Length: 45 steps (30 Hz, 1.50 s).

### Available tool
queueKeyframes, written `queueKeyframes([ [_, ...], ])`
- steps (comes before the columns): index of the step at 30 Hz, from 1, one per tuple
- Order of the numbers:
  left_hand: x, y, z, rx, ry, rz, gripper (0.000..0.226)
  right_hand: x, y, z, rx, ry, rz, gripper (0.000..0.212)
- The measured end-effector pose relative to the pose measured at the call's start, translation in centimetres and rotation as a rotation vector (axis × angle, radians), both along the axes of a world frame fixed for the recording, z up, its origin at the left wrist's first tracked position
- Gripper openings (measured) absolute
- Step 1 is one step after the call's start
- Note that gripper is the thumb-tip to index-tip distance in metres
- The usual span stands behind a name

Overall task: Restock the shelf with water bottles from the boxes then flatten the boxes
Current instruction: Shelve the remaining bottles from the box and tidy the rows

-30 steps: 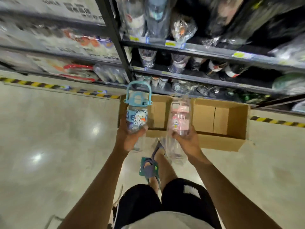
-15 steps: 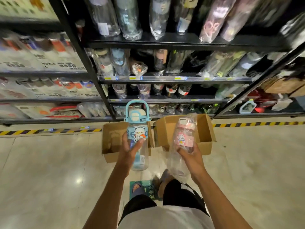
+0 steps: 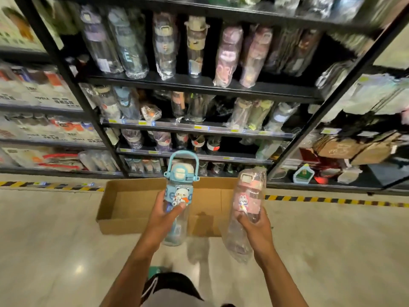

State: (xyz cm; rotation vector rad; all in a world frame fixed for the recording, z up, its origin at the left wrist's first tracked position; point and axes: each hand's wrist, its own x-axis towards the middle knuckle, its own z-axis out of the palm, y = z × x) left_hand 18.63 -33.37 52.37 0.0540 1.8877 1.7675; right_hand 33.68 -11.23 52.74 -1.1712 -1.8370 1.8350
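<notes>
A tall black shelf unit [image 3: 199, 85] fills the upper half of the view, its tiers packed with plastic-wrapped water bottles standing upright (many are blurred, so their prints cannot be read). Yellow price tags dot the front edges of the middle tiers. Below it spreads the pale, glossy floor [image 3: 55, 240], crossed by a yellow-and-black hazard stripe [image 3: 332, 199] that runs along the foot of the shelving.

An open cardboard box [image 3: 130, 207] sits on the floor just in front of the lowest tier, its inside bare where it shows. A second box [image 3: 210, 209] stands against its right side, mostly hidden behind the bottles.

The left hand [image 3: 164, 218] holds a blue water bottle [image 3: 179, 196] upright above the boxes, fingers clamped round its body, thumb across a cartoon bear sticker; its loop handle stands up over the lid. The right hand [image 3: 254, 224] grips a pink water bottle in a clear plastic sleeve [image 3: 247, 200], fingers closed round its middle, the bottle tilted slightly to the right.
</notes>
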Motion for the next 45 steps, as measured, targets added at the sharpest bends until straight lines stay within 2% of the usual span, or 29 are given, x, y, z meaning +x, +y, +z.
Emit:
queueKeyframes([
  [2,3.2,3.4,0.0,-0.027,0.008,0.019,0.089,2.8,3.6,0.4,0.013,0.004,-0.020,0.057],
  [3,4.6,5.0,0.1,-0.034,-0.002,0.019,0.090,4.0,5.3,0.6,0.017,-0.004,-0.033,0.057],
  [6,8.0,10.2,0.9,0.024,-0.050,0.007,0.054,6.9,10.1,1.2,-0.008,-0.021,-0.066,0.054],
  [11,6.5,18.7,1.4,0.022,-0.021,-0.057,0.074,6.6,17.9,1.7,0.000,0.020,-0.100,0.054],
  [17,-0.2,29.7,2.5,0.080,0.019,-0.137,0.077,1.5,27.0,2.1,0.019,0.102,-0.098,0.056],
  [21,-4.8,37.2,4.7,0.122,0.084,-0.156,0.049,-1.1,32.1,3.4,0.060,0.139,-0.076,0.059],
  [23,-6.5,40.0,6.1,0.135,0.105,-0.170,0.042,-2.2,34.3,4.0,0.049,0.159,-0.072,0.061],
  [27,-10.1,45.2,8.2,0.159,0.170,-0.159,0.058,-6.6,40.0,5.3,0.097,0.194,-0.049,0.060],
  [34,-17.2,54.2,8.7,0.184,0.315,-0.077,0.043,-16.4,51.1,6.5,0.233,0.272,0.050,0.055],
  [39,-22.2,59.8,8.7,0.178,0.421,-0.066,0.050,-22.7,57.8,6.9,0.345,0.348,0.102,0.064],
  [45,-26.4,63.9,7.9,0.189,0.533,-0.024,0.055,-28.7,62.6,6.4,0.387,0.452,0.132,0.068],
])
